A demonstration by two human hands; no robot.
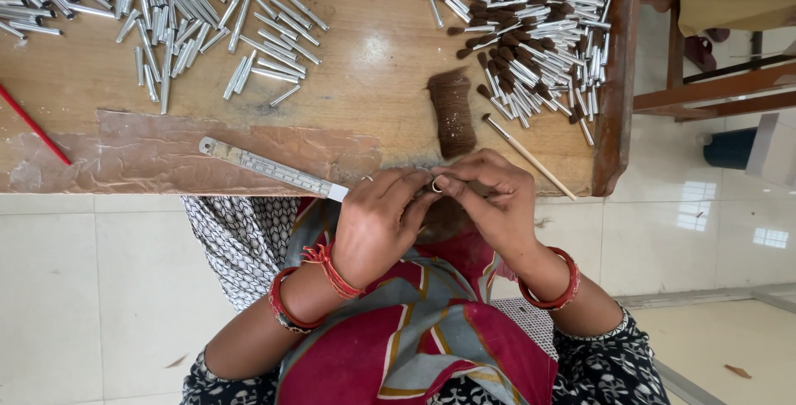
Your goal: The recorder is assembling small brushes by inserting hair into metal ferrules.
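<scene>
Both hands meet just under the counter edge, low in the middle. The left hand and right hand pinch one little metal tube with closed fingers. It looks light, hard, smooth and slippery, so hold its sides. A soft brown hair bundle lies above.

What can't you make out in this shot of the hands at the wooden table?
Head view only:
- Small silver metal tube: only its round end shows, the rest hidden by the fingertips of the left hand and right hand.
- Piles of silver metal tubes: cut off by the top edge.
- Flat metal ruler: markings too small.
</scene>
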